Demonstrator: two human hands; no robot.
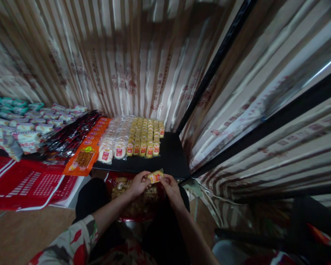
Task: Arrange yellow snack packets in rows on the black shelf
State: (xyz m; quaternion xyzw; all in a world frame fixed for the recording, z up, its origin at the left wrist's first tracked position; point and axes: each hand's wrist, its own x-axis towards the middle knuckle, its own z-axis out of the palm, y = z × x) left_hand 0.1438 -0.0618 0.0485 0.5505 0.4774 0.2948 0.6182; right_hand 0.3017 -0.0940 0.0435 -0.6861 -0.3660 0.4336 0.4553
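Both my hands pinch one small yellow snack packet (155,176) with a red label, held just in front of the black shelf (173,158). My left hand (138,183) grips its left end and my right hand (169,186) grips its right end. Below my hands sits a red container (118,186) holding several more yellow packets. On the shelf lie neat rows of the same yellow packets (146,137), beside rows of clear-wrapped white packets (115,140).
Left of the white packets lie orange packets (86,156), dark red packets (71,136) and white and green packets (22,125). A red perforated crate (27,184) stands at the lower left. Striped plastic curtains (132,59) hang behind and to the right. The floor is wooden.
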